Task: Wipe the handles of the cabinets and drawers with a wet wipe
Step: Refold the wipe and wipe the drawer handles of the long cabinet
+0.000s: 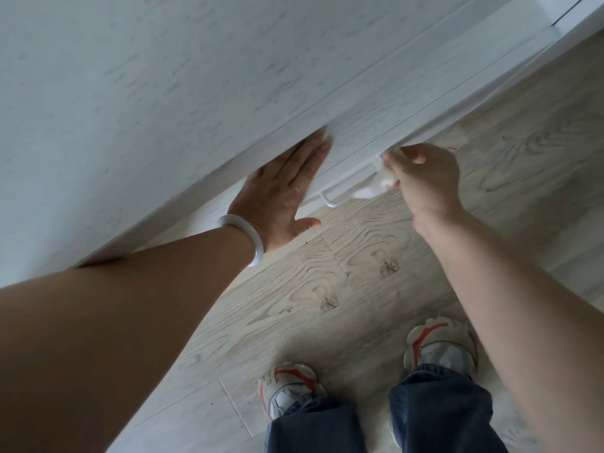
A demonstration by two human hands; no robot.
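Pale wood-grain floor below, white cabinet top overhanging the drawer front. Handle, a thin white bar, sticks out from the drawer face near its lower edge. Left hand lies flat, fingers straight, pressed on the drawer front just left of the handle; white bangle on the wrist. Right hand pinches a bunched wet wipe around the handle's right end. Open floor between the drawer and the person's sneakers. Jeans at the frame bottom.
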